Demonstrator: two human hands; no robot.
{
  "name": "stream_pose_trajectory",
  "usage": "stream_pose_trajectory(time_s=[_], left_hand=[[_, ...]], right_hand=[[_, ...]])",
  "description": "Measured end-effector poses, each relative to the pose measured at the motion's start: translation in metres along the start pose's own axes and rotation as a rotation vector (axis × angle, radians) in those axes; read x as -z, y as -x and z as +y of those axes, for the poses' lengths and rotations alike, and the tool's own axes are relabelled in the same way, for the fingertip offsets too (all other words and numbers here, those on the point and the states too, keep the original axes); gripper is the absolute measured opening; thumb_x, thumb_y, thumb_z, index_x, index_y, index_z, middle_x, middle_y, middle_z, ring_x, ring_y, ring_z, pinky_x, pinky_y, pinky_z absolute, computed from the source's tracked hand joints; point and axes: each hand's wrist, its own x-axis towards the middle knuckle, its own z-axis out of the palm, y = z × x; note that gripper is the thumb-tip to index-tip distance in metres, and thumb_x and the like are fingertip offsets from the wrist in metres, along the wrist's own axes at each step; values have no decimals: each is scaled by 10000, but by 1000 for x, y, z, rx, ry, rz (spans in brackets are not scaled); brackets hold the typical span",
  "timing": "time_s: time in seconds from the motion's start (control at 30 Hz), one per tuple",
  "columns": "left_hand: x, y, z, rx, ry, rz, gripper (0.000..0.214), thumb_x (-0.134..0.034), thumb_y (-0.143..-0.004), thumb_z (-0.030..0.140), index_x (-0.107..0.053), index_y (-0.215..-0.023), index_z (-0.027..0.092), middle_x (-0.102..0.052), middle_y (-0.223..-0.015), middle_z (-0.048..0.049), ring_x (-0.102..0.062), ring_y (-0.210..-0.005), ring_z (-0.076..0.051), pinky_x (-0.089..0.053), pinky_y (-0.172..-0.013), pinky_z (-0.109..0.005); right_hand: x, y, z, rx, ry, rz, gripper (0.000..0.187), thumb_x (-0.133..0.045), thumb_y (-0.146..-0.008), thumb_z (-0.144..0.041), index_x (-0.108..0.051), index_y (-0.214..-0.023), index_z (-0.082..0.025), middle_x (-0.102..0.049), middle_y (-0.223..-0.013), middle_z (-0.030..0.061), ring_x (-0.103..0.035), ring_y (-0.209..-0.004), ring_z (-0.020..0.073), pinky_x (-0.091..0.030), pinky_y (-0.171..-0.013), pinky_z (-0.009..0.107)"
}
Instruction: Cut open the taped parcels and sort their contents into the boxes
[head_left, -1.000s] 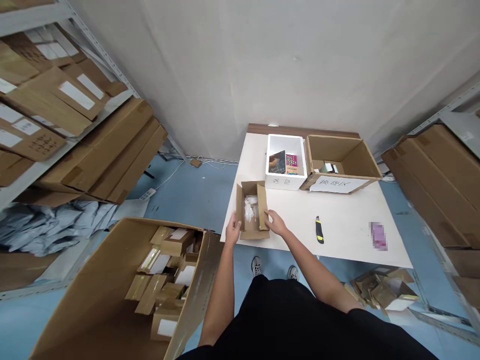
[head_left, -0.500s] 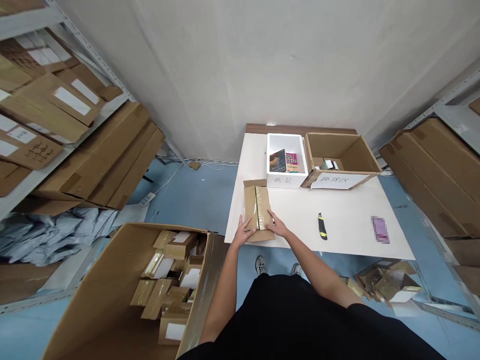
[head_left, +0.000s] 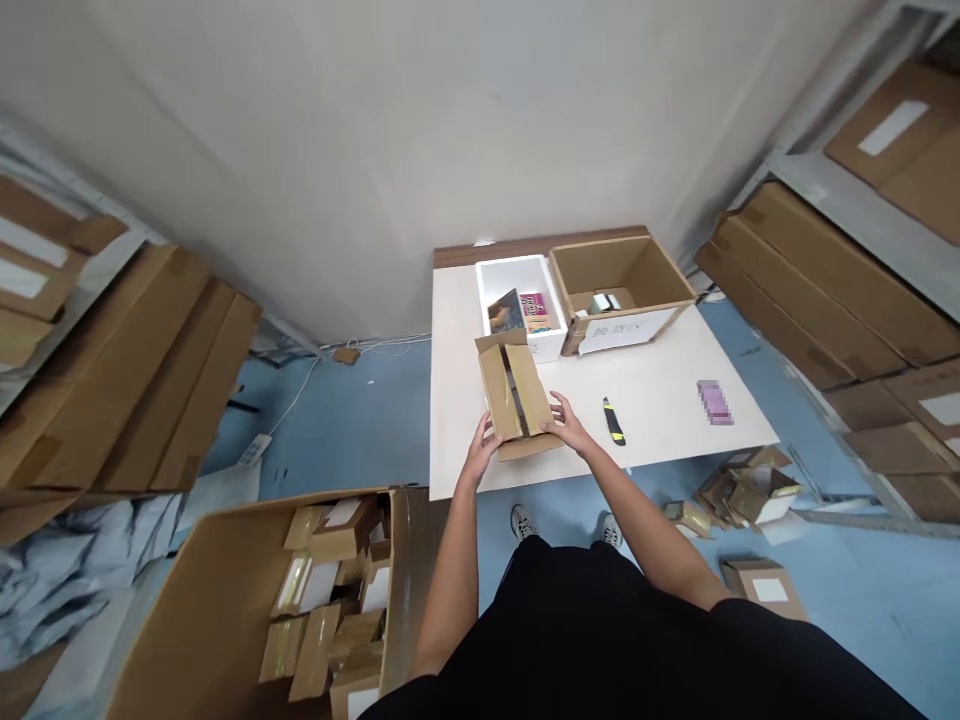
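In the head view, a small cardboard box (head_left: 495, 395) is at the left part of the white table (head_left: 454, 420), its end flaps sticking out and a dark gap between its top flaps. My left hand (head_left: 480, 447) grips its near left corner. At the near right corner, my right hand (head_left: 568, 424) has its thumb and fingers around the flap and side. What lies inside the box is hidden. A black and yellow utility knife (head_left: 613, 421) lies on the table to the right of my right hand.
Behind the box stand a white bin (head_left: 553, 345) with books and an open carton (head_left: 630, 290). A blurred purple item (head_left: 715, 402) lies at the table's right. A large carton (head_left: 202, 600) of parcels is at lower left. Shelves with boxes flank both sides.
The box's top flaps have parted along the middle, and it appears raised and tilted. My hands have shifted to grip its near corners. The whole view has turned to the right.
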Motion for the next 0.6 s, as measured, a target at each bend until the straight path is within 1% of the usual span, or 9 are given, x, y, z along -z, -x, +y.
stream_pose_trajectory(time_s=[0.07, 0.13, 0.2, 0.27, 0.33, 0.4, 0.47, 0.53, 0.6], left_hand=[[-22, -12, 22, -24, -25, -57, 826, -597, -993, 516, -236, -1719, 353, -424, -1694, -112, -626, -1368, -271, -542, -1091, -422], [-52, -27, 42, -46, -20, -123, 859, -640, -958, 503, -260, -1714, 351, -430, -1688, -112, -625, -1360, -286, -540, -1085, -429], [-93, -44, 62, -70, -6, -200, 899, -691, -915, 499, -287, -1706, 358, -434, -1683, -108, -615, -1365, -304, -529, -1093, -438], [-149, -61, 81, -96, 8, -290, 923, -731, -885, 504, -313, -1697, 369, -434, -1683, -101, -598, -1377, -320, -513, -1107, -449], [-219, -74, 99, -102, 15, -400, 945, -765, -859, 501, -333, -1689, 372, -428, -1687, -98, -583, -1387, -333, -498, -1119, -461], [-298, -79, 114, -87, 2, -520, 955, -784, -844, 484, -346, -1685, 367, -420, -1689, -102, -572, -1397, -342, -493, -1121, -467], [-382, -77, 126, -71, -26, -641, 950, -790, -840, 451, -358, -1682, 359, -428, -1682, -107, -565, -1404, -343, -494, -1116, -462], [-465, -70, 132, -63, -48, -768, 948, -787, -839, 413, -359, -1682, 351, -444, -1669, -109, -573, -1398, -337, -499, -1111, -457], [-545, -59, 133, -48, -61, -904, 961, -783, -829, 373, -351, -1687, 344, -450, -1666, -104, -588, -1383, -327, -501, -1114, -457]], right_hand=[[33, 8, -11, 17, -34, 59, 942, -797, -789, -400, -372, -1628, -351, -613, -1419, 120, -656, -1223, 279, -527, -1090, 546], [72, 22, -19, 33, -86, 126, 920, -781, -798, -389, -382, -1626, -347, -620, -1394, 112, -654, -1208, 266, -524, -1096, 524], [119, 42, -23, 51, -133, 201, 922, -781, -791, -366, -392, -1626, -347, -623, -1373, 102, -653, -1184, 255, -527, -1092, 505], [174, 69, -22, 75, -168, 288, 914, -792, -775, -338, -427, -1613, -356, -623, -1365, 88, -645, -1175, 249, -524, -1091, 488], [234, 106, -15, 102, -212, 387, 878, -797, -763, -321, -483, -1582, -363, -623, -1371, 72, -639, -1181, 246, -513, -1101, 473], [295, 150, -3, 116, -270, 493, 820, -788, -757, -322, -542, -1539, -363, -625, -1386, 57, -642, -1173, 244, -509, -1102, 458], [351, 201, 14, 116, -326, 610, 760, -772, -753, -327, -594, -1491, -357, -629, -1403, 47, -647, -1165, 244, -511, -1095, 442], [399, 255, 34, 107, -372, 737, 717, -759, -750, -326, -626, -1453, -359, -635, -1423, 40, -645, -1180, 250, -513, -1087, 433], [439, 312, 54, 86, -408, 865, 705, -760, -744, -329, -635, -1436, -371, -635, -1448, 33, -640, -1209, 263, -523, -1069, 435]])
